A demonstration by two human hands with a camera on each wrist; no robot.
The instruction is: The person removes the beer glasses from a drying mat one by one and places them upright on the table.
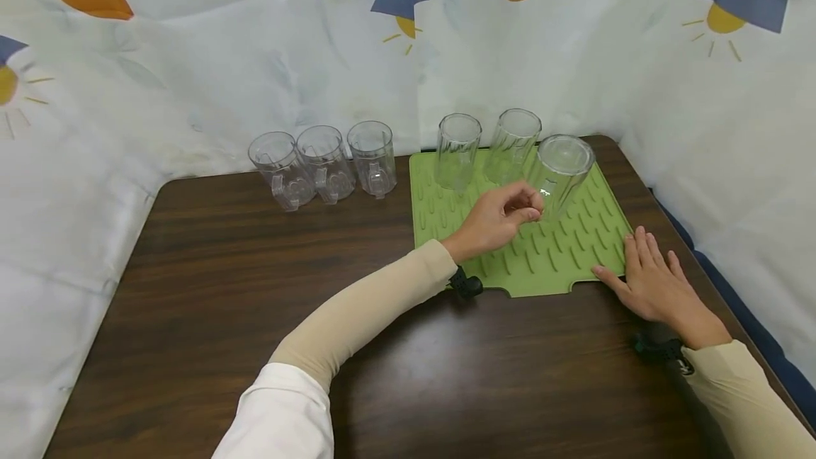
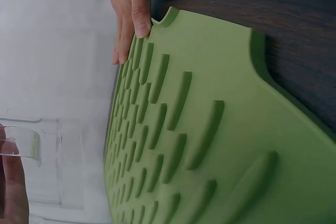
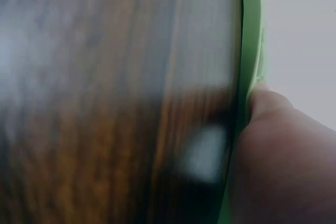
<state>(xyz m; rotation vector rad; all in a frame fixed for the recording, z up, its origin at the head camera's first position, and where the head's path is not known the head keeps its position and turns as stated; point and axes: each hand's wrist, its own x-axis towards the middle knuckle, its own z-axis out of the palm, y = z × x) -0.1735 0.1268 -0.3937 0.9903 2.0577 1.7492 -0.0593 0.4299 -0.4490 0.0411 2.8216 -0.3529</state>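
Observation:
A clear glass mug (image 1: 562,172) is over the right part of a green ridged mat (image 1: 529,264). Its closed base appears to face up. My left hand (image 1: 494,222) grips this mug by its handle, which shows between the fingers (image 2: 16,187) in the left wrist view. Whether the mug's lower end touches the mat, I cannot tell. Flat at the mat's right front corner lies my right hand (image 1: 656,285), fingers straight and thumb at the mat's edge. Two more clear glasses, a left one (image 1: 457,154) and a right one (image 1: 512,147), stand at the mat's back.
Left of the mat, three clear mugs stand in a row at the table's back edge: a left one (image 1: 283,168), a middle one (image 1: 326,161) and a right one (image 1: 372,158). Handles face front. A patterned white curtain (image 1: 255,55) hangs behind the dark wooden table (image 1: 191,303).

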